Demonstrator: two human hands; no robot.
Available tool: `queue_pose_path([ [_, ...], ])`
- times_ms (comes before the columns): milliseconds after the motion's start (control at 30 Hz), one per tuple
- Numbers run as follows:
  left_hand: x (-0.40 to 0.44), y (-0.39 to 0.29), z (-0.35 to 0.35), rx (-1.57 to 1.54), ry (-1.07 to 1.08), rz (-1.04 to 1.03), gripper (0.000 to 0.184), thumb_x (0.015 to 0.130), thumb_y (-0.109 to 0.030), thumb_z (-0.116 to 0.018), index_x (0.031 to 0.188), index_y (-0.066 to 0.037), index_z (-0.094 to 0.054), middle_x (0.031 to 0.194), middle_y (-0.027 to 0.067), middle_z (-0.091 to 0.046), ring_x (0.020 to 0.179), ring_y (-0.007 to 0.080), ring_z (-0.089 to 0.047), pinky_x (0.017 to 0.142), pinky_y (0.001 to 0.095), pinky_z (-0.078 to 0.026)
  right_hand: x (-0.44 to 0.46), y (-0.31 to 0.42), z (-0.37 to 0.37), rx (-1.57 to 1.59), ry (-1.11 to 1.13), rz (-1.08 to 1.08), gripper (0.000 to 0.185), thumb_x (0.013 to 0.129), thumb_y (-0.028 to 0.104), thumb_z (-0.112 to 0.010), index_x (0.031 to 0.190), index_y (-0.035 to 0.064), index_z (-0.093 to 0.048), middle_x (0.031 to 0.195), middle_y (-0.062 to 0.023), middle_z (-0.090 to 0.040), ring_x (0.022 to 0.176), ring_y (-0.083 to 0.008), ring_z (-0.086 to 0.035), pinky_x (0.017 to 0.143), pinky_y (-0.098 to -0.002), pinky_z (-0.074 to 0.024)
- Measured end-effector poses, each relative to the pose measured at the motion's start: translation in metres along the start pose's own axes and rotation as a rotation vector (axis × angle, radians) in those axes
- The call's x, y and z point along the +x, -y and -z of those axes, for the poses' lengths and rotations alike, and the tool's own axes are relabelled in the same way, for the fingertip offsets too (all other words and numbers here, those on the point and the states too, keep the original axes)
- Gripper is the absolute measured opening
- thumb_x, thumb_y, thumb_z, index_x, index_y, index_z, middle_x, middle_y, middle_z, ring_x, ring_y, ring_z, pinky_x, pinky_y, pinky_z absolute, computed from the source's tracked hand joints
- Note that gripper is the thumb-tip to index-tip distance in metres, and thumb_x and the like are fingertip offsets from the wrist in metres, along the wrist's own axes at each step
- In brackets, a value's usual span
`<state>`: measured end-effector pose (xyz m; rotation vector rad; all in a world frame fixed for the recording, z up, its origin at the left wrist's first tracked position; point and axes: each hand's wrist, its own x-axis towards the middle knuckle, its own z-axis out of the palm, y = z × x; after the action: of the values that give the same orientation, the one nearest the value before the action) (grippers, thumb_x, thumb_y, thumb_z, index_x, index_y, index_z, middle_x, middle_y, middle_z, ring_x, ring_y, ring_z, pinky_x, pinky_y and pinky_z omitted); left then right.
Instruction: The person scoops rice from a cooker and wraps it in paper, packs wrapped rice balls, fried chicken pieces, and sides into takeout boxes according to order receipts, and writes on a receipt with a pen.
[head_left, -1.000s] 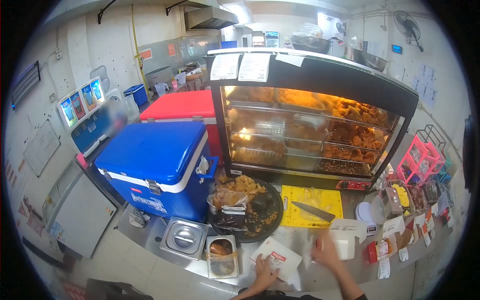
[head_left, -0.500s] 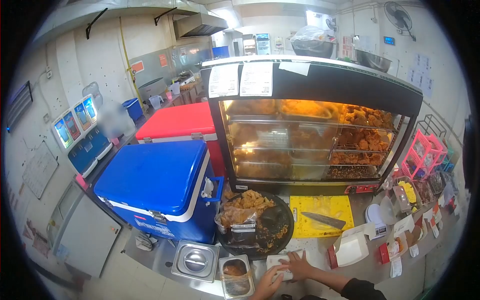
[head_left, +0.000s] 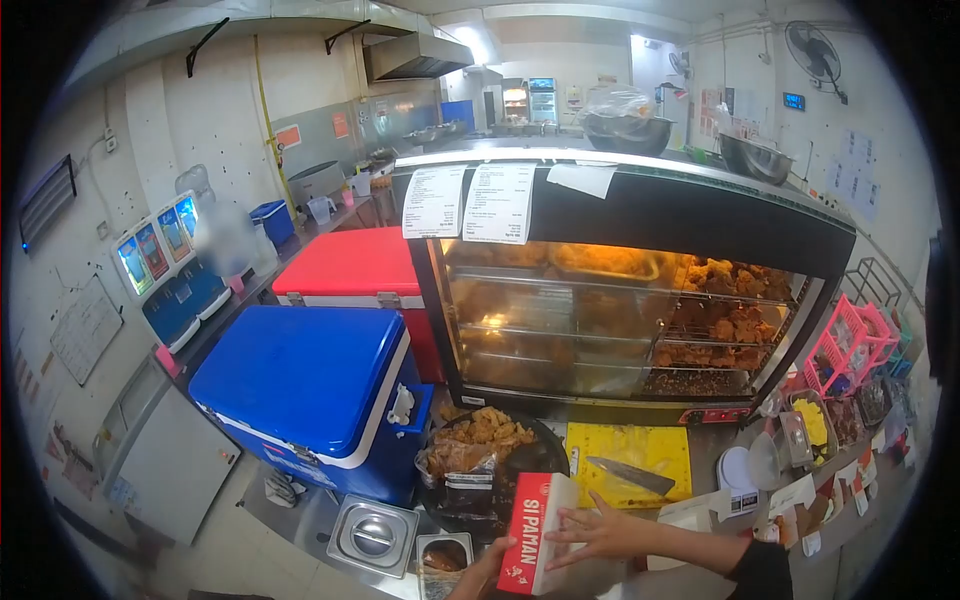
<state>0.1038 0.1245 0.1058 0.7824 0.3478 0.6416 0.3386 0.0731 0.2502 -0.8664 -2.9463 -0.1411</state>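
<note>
A red-and-white paper food box [head_left: 530,520] lettered "SI PAMAN" is held up at the front of the counter. My left hand [head_left: 487,570] grips its lower left edge. Against the box's pale right side lies my right hand [head_left: 600,532], its fingers stretched out and spread. Behind the box, a round dark tray [head_left: 555,440] bears fried pieces and a clear plastic bag [head_left: 465,470]. To the right of the tray, a knife [head_left: 632,475] rests on a yellow cutting board [head_left: 590,440].
A glass-fronted warming cabinet [head_left: 640,215] with fried food stands behind the board. On the left are a blue cooler [head_left: 290,370], a red cooler [head_left: 350,265] and a lidded steel pan [head_left: 372,535]. A white scale [head_left: 738,480] and open boxes [head_left: 790,500] line the right side.
The box, lying low and pale under both hands, is now raised with its red printed side showing. My right hand's fingers have spread, and the view has shifted slightly.
</note>
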Motion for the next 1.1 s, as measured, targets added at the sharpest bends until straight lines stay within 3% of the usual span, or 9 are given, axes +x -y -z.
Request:
queue_pose_path([
  [33, 0.008, 0.002, -0.001, 0.08, -0.08, -0.065, 0.055, 0.088, -0.029, -0.054, 0.133, -0.006, -0.033, 0.131, 0.016, -0.04, 0.116, 0.0268, -0.044, 0.1, 0.0373, -0.034, -0.001, 0.001, 0.01, 0.283, 0.216, -0.147, 0.08, 0.072, 0.027, -0.067, 0.137, 0.0455, -0.025, 0.15, -0.0008, -0.014, 0.136, -0.0338, -0.014, 0.094, -0.0715, -0.0207],
  [67, 0.017, 0.006, -0.002, 0.218, -0.15, -0.124, 0.055, 0.088, -0.029, -0.054, 0.133, -0.006, -0.033, 0.131, 0.016, -0.04, 0.116, 0.0267, -0.044, 0.1, 0.0373, -0.034, -0.016, 0.002, -0.016, 0.667, -0.052, -0.304, 0.093, 0.066, 0.034, -0.074, 0.143, 0.0261, -0.022, 0.15, -0.0074, -0.012, 0.137, -0.0387, -0.009, 0.103, -0.063, -0.0134],
  [167, 0.029, 0.028, -0.011, 0.776, -0.259, -0.245, 0.054, 0.089, -0.03, -0.052, 0.133, -0.005, -0.034, 0.132, 0.016, -0.04, 0.118, 0.0265, -0.043, 0.101, 0.0373, -0.033, 0.011, 0.035, -0.048, 1.225, -0.616, -0.839, 0.095, 0.068, 0.036, -0.071, 0.142, 0.0071, -0.018, 0.148, -0.0152, -0.011, 0.137, -0.035, -0.009, 0.109, -0.0494, -0.0133],
  [233, 0.026, 0.035, -0.015, 1.066, -0.236, -0.241, 0.054, 0.089, -0.03, -0.051, 0.133, -0.004, -0.034, 0.132, 0.016, -0.039, 0.119, 0.0264, -0.042, 0.102, 0.0374, -0.032, 0.014, 0.038, -0.009, 1.259, -0.457, -0.879, 0.099, 0.069, 0.036, -0.069, 0.141, -0.0028, -0.014, 0.148, -0.0192, -0.008, 0.137, -0.0312, -0.007, 0.11, -0.0389, -0.0142],
  [400, 0.012, 0.041, -0.016, 1.399, -0.166, -0.163, 0.053, 0.09, -0.031, -0.049, 0.133, -0.003, -0.034, 0.134, 0.0161, -0.038, 0.121, 0.026, -0.039, 0.103, 0.0375, -0.03, -0.058, 0.008, -0.059, 2.817, -0.507, -1.034, 0.065, 0.071, 0.007, -0.064, 0.129, -0.0032, -0.038, 0.121, -0.0201, -0.051, 0.103, -0.0313, -0.057, 0.092, -0.0426, -0.0443],
  [567, -0.005, 0.051, -0.009, 1.455, -0.141, -0.129, 0.053, 0.091, -0.032, -0.046, 0.133, -0.001, -0.035, 0.135, 0.0162, -0.037, 0.123, 0.0256, -0.037, 0.105, 0.0376, -0.028, -0.065, -0.013, -0.116, 2.025, -0.494, -1.155, 0.051, 0.084, 0.027, -0.059, 0.128, 0.0034, -0.045, 0.114, -0.0164, -0.057, 0.109, -0.0272, -0.053, 0.09, -0.0392, -0.0454],
  [633, -0.016, 0.057, -0.006, 1.434, -0.125, -0.109, 0.053, 0.092, -0.033, -0.045, 0.132, 0.0, -0.035, 0.135, 0.0162, -0.037, 0.124, 0.0255, -0.036, 0.105, 0.0377, -0.027, -0.072, -0.049, -0.088, 1.524, 0.246, -0.954, 0.048, 0.081, 0.028, -0.062, 0.123, 0.0059, -0.051, 0.107, -0.0148, -0.061, 0.103, -0.0266, -0.057, 0.087, -0.0366, -0.0464],
  [967, -0.044, 0.255, 0.013, 0.681, 0.124, 0.104, 0.058, 0.093, -0.032, -0.042, 0.135, 0.006, -0.028, 0.141, 0.0213, -0.03, 0.131, 0.0279, -0.028, 0.108, 0.0352, -0.022, -0.033, -0.032, -0.115, 0.265, 0.362, -0.8, 0.037, 0.071, 0.028, -0.068, 0.099, 0.0058, -0.063, 0.092, -0.0208, -0.063, 0.088, -0.0375, -0.06, 0.075, -0.0452, -0.0467],
  [1100, -0.073, 0.211, -0.061, 0.715, 0.091, 0.238, 0.06, 0.088, -0.03, -0.05, 0.133, 0.005, -0.032, 0.136, 0.0222, -0.037, 0.125, 0.0296, -0.037, 0.104, 0.0364, -0.029, -0.034, -0.036, -0.101, 0.059, 0.373, -0.713, 0.074, 0.061, 0.025, -0.079, 0.125, 0.0049, -0.046, 0.117, -0.0204, -0.054, 0.11, -0.0341, -0.051, 0.09, -0.0405, -0.0431],
])
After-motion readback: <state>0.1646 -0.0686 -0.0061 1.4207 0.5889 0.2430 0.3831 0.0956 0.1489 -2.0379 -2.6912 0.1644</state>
